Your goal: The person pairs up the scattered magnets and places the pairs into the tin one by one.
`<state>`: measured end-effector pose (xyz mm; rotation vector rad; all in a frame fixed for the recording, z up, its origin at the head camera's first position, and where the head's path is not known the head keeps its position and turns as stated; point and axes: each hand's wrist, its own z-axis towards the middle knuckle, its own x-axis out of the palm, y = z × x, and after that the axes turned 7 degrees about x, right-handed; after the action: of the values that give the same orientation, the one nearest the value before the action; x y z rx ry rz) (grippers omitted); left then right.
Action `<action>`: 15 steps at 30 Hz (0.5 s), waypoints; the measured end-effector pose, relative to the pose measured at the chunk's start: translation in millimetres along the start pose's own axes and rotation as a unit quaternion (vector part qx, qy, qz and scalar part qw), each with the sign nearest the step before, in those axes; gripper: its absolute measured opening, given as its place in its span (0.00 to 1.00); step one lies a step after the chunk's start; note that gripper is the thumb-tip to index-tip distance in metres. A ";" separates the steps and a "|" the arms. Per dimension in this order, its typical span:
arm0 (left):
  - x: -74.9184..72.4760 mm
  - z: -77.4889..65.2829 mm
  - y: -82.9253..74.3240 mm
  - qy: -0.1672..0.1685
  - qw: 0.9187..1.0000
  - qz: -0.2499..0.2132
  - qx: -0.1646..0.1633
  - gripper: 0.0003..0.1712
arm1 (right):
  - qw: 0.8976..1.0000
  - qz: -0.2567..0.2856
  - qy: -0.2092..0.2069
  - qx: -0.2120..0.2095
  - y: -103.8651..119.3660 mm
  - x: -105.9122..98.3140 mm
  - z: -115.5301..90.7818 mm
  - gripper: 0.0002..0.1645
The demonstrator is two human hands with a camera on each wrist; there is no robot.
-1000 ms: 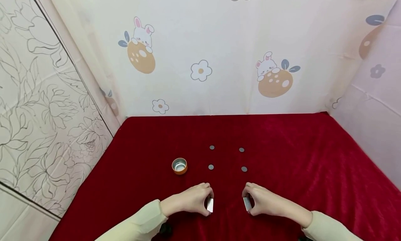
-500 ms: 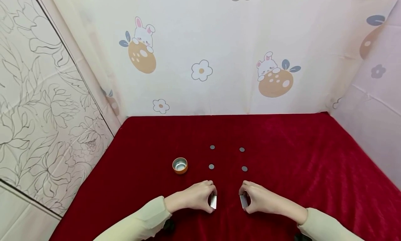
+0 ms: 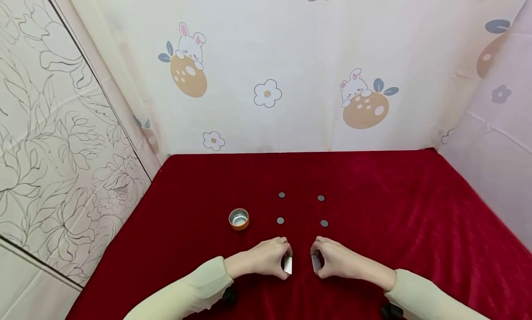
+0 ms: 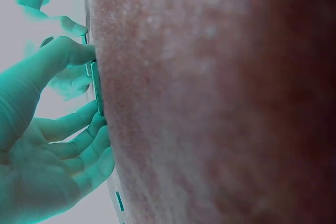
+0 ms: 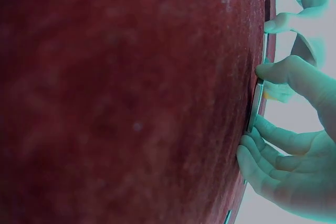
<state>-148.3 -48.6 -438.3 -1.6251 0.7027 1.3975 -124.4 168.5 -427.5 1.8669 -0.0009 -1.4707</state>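
In the head view my left hand pinches a thin silvery rectangular plate between thumb and fingers. Facing it across a narrow gap, my right hand pinches a similar plate. Both wrist views show the left plate and the right plate edge-on, low at the red cloth. Whether they touch it I cannot tell. Several small grey discs lie flat beyond the hands, among them a near left disc and a near right disc.
A small round orange container, silvery inside and without a lid, stands left of the discs. Red velvety cloth covers the table. A printed curtain closes off the back, with panels at both sides.
Both hands have come closer together, each with its plate, and have shifted slightly away from the person. The discs and the orange container stay where they were.
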 end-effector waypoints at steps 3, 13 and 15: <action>-0.9 2.9 0.1 -0.002 1.000 -0.002 -0.001 0.18 | 1.000 -0.005 -0.004 -0.005 2.0 0.2 3.6 0.14; 5.2 12.0 -3.8 -0.016 0.999 -0.036 -0.018 0.19 | 1.000 -0.001 -0.012 -0.002 12.0 6.6 12.3 0.16; 6.5 13.9 -5.1 -0.014 0.999 -0.041 -0.017 0.19 | 1.000 -0.007 -0.015 -0.007 15.0 8.9 14.0 0.16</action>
<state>-149.4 -33.4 -443.5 -1.6395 0.5906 1.3776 -126.7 146.3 -427.7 1.8384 0.0085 -1.5046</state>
